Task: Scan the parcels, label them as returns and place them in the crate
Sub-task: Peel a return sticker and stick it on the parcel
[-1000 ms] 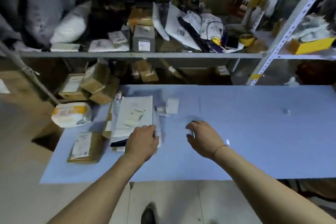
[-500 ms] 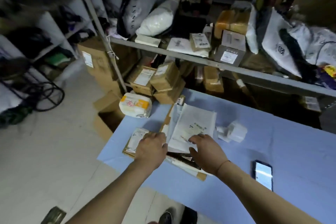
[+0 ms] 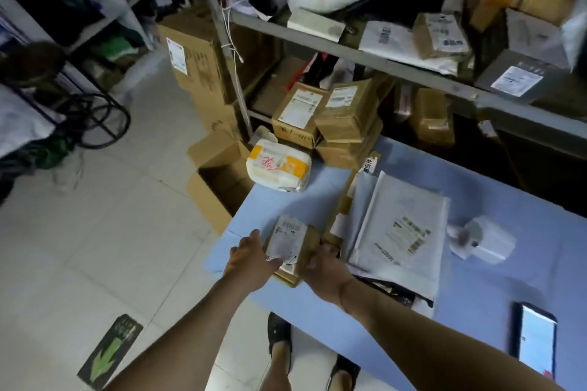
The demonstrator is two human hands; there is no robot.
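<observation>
The small brown parcel (image 3: pixel 290 251) sits between both hands at the near left corner of the bench (image 3: pixel 495 289), label up, probably so its barcode can be scanned. The left hand (image 3: pixel 251 259) grasps its left edge, thumb across the label; the right hand (image 3: pixel 325 270) clasps its right side. Right of the hands lie grey mailers (image 3: pixel 403 225); the phone (image 3: pixel 536 340) lies farther right, nearer the body.

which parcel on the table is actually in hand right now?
The small brown parcel at the table's near left corner; left hand and right hand grip its sides. The others lie untouched.
</observation>
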